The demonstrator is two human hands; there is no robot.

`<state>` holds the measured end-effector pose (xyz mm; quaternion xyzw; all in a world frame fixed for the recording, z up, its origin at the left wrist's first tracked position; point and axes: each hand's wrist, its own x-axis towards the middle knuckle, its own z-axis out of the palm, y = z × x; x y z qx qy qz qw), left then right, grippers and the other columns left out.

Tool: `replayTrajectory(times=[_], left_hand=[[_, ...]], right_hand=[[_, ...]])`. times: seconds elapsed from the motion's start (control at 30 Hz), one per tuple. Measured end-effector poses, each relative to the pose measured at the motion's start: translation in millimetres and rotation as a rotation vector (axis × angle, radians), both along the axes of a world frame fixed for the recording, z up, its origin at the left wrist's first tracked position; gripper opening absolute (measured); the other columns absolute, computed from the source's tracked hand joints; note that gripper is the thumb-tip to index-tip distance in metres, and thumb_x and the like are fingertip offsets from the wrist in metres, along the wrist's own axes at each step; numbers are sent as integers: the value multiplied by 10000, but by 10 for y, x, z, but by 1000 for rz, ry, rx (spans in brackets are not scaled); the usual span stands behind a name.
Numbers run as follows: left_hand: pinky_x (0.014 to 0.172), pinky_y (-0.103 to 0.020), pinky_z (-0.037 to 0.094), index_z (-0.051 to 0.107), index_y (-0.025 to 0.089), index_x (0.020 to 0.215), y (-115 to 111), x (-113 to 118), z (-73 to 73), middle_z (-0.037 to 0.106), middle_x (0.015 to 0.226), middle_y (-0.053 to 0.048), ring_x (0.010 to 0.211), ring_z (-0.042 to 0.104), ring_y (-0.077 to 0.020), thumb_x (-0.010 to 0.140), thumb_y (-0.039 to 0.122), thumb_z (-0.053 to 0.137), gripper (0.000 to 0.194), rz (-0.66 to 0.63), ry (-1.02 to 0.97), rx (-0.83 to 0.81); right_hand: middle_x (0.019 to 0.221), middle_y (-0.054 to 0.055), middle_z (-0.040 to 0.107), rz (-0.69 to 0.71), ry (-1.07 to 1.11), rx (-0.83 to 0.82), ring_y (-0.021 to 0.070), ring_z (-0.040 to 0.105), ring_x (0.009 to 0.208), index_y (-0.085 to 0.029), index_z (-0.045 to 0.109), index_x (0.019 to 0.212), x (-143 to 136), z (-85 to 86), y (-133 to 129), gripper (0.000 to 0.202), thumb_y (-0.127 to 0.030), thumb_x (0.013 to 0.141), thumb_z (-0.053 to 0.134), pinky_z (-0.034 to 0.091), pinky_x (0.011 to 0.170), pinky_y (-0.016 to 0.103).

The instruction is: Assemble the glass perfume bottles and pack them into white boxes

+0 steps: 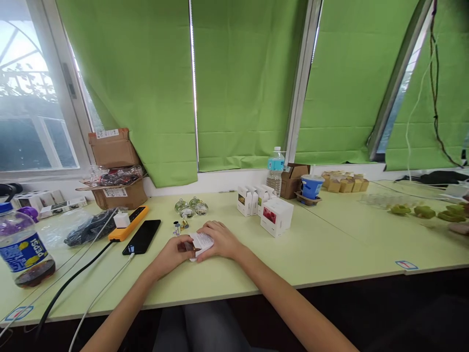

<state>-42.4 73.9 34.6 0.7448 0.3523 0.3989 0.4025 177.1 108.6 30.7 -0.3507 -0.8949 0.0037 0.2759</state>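
Observation:
Near the table's front edge, a small white box with fine print lies between my two hands. My right hand wraps over its far and right sides, fingers closed round it. My left hand grips the left end with curled fingers; a small brownish pointed bit shows by the fingertips, too small to name. Just beyond the hands are small gold and silver metal caps. Behind those sit several round clear glass bottles. To the right stand a white box with a red picture and several similar white boxes.
Left are a black phone on a cable, an orange power strip, a Pepsi bottle and cardboard boxes. At the back are a water bottle and a blue cup. Another person's hand shows far right, near green pieces.

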Motion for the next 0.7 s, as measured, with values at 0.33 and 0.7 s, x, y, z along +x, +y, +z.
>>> replayTrajectory(times=[0.33,0.7], left_hand=[[647,-251,458,669,198,726,21,11,-73,673,702,-5,673,613,-168,617,167,776,156,204,-79,-25],[713,-271,435,605,203,905,-7,-14,-75,661,871,-9,806,588,-158,859,189,571,59,204,110,276]], right_hand=[[1120,58,612,46,10,-24,263,566,1065,-272,613,1236,-44,4,-49,834,-738,567,789,400,974,401],[1094,72,629,62,165,-52,264,580,1023,-247,661,1158,-62,-21,-21,744,-645,559,850,439,916,386]])
